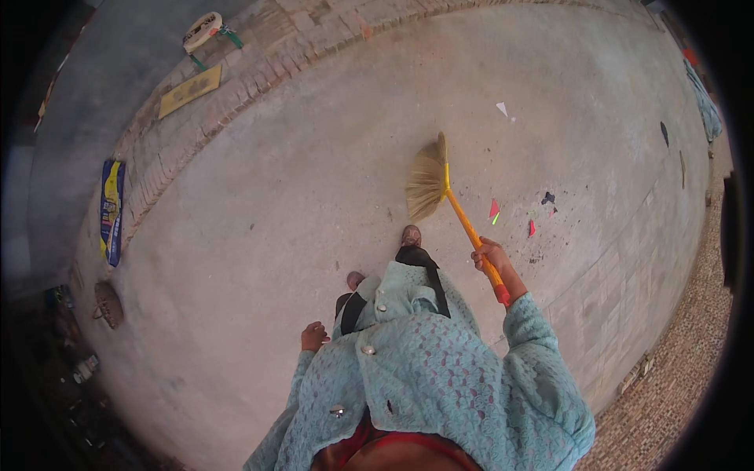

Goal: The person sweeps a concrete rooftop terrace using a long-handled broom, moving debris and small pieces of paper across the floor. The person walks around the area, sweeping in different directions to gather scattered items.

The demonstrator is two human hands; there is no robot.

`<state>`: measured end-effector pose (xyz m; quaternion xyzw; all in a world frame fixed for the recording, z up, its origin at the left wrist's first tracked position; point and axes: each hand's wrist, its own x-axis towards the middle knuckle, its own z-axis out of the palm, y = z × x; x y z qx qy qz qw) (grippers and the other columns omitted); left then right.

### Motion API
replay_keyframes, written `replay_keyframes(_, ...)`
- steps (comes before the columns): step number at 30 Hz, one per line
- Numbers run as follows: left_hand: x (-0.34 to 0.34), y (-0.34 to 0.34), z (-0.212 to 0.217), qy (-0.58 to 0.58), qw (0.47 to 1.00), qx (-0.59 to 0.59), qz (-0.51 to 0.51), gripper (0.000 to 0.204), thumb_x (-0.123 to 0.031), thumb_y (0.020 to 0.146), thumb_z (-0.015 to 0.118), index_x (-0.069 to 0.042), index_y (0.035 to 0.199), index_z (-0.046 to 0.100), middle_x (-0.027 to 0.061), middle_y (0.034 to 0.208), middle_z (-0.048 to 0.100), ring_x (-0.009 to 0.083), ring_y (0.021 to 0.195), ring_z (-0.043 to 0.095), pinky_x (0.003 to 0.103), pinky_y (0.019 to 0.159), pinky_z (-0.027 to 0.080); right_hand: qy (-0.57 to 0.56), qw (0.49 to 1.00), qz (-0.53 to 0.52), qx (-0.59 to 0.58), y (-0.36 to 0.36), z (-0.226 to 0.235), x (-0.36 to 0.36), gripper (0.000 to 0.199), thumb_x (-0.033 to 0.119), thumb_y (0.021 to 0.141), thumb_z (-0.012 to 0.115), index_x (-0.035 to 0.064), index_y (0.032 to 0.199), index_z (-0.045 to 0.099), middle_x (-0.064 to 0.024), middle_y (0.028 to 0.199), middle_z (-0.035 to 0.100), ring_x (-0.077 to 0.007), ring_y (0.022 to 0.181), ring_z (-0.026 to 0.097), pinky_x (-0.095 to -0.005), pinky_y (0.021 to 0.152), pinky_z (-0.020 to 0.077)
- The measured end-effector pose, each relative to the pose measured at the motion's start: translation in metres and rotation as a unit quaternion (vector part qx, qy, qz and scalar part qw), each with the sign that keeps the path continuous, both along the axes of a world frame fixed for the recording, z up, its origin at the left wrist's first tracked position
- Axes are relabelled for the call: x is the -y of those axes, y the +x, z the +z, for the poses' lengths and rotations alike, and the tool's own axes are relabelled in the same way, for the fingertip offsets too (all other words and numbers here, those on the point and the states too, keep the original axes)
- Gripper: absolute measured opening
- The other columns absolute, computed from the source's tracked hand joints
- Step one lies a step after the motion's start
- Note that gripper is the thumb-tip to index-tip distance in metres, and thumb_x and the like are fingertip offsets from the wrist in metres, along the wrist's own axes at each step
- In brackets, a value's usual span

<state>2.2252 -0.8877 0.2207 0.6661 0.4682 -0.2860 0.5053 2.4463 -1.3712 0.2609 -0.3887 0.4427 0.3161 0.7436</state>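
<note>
My right hand (492, 255) is wrapped round the orange handle of a broom (466, 222), just above its red end. The broom's fanned straw bristles (427, 182) are spread over the concrete floor ahead of my feet. My left hand (315, 336) hangs by my side with its fingers curled, and nothing shows in it. Right of the broom lie a red scrap (494, 209), a bright green strip (496, 220), another red scrap (532, 228) and a black scrap (548, 198), among dark crumbs. Farther off is a white scrap (502, 108).
Brick edging (259, 82) curves along the far left, with a yellow mat (190, 91) and a small stool (203, 31) on it. A blue and yellow sack (112, 212) lies at the left. Bluish cloth (704, 102) hangs at the far right.
</note>
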Motion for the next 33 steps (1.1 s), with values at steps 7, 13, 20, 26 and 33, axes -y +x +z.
replay_keyframes(7,0.015,0.032,0.009,0.012,1.000,-0.007,-0.021,0.033,-0.015,0.076,0.051,-0.002,0.106,0.049,0.0105,0.071,0.057,0.0185,0.053,0.057,0.031,0.044,0.048,-0.252,0.949,0.147,0.116,0.043,0.050,0.011,0.074,-0.004,0.067,0.045,0.0055,0.133,0.011,-0.0039,0.058,0.046,-0.0131,0.045,0.044,-0.0245,0.040,0.0386)
replay_keyframes(13,0.021,0.073,0.021,-0.022,0.997,-0.029,0.063,0.034,-0.015,0.077,0.049,-0.003,0.109,0.047,0.0089,0.071,0.055,0.0182,0.053,0.057,0.032,0.043,0.048,-0.034,0.987,0.001,0.157,0.054,0.087,-0.017,0.076,-0.006,0.067,0.044,0.0174,0.133,0.013,-0.0077,0.069,0.045,-0.0097,0.046,0.041,-0.0213,0.041,0.0360)
replay_keyframes(20,0.026,0.103,0.037,-0.003,0.999,-0.002,0.052,0.034,-0.015,0.078,0.048,-0.002,0.110,0.046,0.0087,0.071,0.055,0.0182,0.054,0.057,0.032,0.043,0.048,0.313,0.941,-0.108,0.073,0.095,0.035,-0.030,0.050,-0.007,0.069,0.044,0.0164,0.112,0.033,-0.0151,0.075,0.046,-0.0111,0.047,0.041,-0.0201,0.042,0.0363)
replay_keyframes(26,0.022,0.098,0.053,-0.004,0.994,0.024,0.106,0.034,-0.015,0.078,0.047,-0.003,0.110,0.046,0.0084,0.072,0.055,0.0174,0.054,0.057,0.031,0.043,0.048,0.101,0.993,0.046,0.026,0.126,-0.020,-0.014,0.072,-0.008,0.068,0.046,0.0153,0.129,0.015,-0.0182,0.072,0.047,-0.0139,0.047,0.044,-0.0235,0.042,0.0374)
replay_keyframes(33,-0.034,-0.044,-0.028,0.294,0.789,0.170,-0.513,0.012,-0.015,0.065,0.057,-0.009,0.061,0.048,0.0059,0.068,0.054,0.0243,0.059,0.056,0.037,0.049,0.043,-0.155,0.981,0.087,0.078,0.205,-0.016,0.029,0.079,-0.005,0.068,0.047,0.0034,0.131,0.000,-0.0103,0.058,0.046,-0.0153,0.044,0.045,-0.0264,0.039,0.0383)
